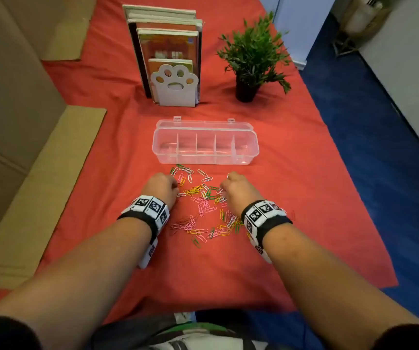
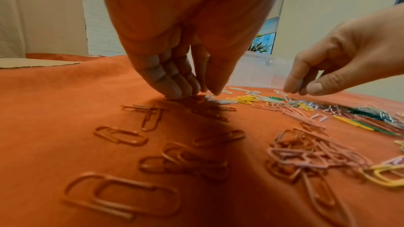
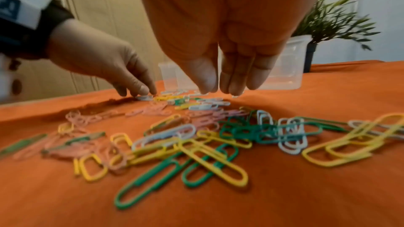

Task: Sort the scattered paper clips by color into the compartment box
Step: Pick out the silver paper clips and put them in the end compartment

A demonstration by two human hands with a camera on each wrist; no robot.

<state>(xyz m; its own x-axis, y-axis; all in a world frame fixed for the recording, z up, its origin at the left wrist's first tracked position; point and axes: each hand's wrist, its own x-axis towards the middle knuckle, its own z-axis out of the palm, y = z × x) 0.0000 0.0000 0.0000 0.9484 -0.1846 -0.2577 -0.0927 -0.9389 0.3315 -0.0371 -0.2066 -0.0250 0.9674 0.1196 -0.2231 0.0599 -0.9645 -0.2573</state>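
Here 2 hands (image 1: 161, 185) (image 1: 233, 190) hover fingers-down over glossy wire paper clips (image 1: 204, 210); whether either grip holds one, I cannot tell.

We see the paper clips (image 1: 204, 205) strewn flat on the cloth between and just behind our two hands: pink, yellow, green, white and red ones, many overlapping in small tangles. A loose white and pink handful lies just ahead of the left hand (image 1: 161, 186); yellow and green ones cluster beside the right hand (image 1: 236, 192). The compartment box (image 1: 204, 157) sits just beyond both hands' fingertips, clear plastic, lid swung open behind it, five compartments in a row.
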